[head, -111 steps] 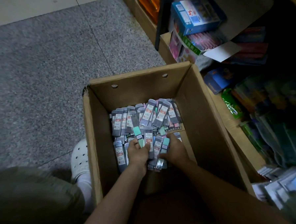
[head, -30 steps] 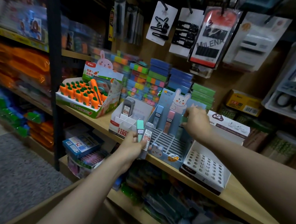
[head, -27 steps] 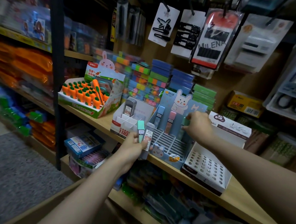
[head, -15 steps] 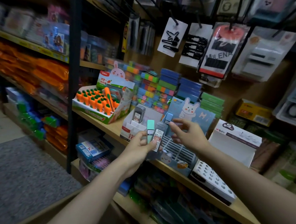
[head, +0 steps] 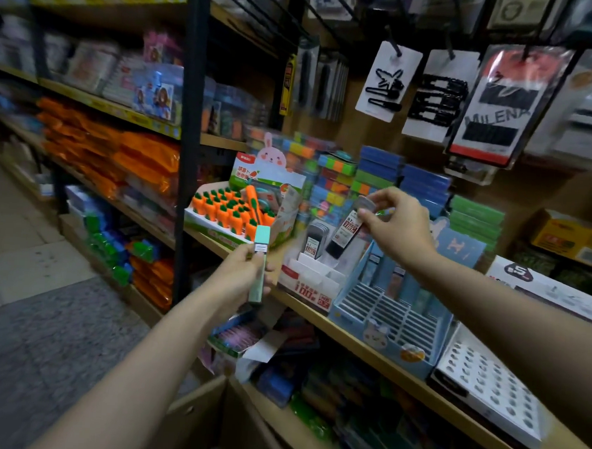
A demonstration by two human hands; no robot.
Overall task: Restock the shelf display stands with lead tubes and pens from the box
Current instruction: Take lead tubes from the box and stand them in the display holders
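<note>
1. Two lead tubes in hand: the left hand [head: 242,276] grips a mint-green tube [head: 259,262] upright; the right hand [head: 395,226] pinches a dark tube [head: 344,232] by its cap, tilted.
2. Three stands line the shelf [head: 426,391]: white stand [head: 314,276], blue rabbit stand [head: 390,323], holed white stand [head: 492,385]. A carrot display [head: 233,217] sits left.
3. The dark tube hangs just above the white stand; the green one is in front of the shelf edge.

1. The green lead tube [head: 260,256] gripped in the left hand [head: 242,276] looks like smooth, matt plastic with a paper label just above the fingers.
2. The dark lead tube [head: 345,232] pinched by the right hand [head: 395,226] is glossy translucent plastic with a printed paper label below the fingertips.
3. The white display stand [head: 310,281] under that tube is matt card.
4. The blue display stand [head: 390,323], below the right wrist, is printed, slightly glossy card.
5. The shelf [head: 334,324] edge is smooth pale wood.
</note>
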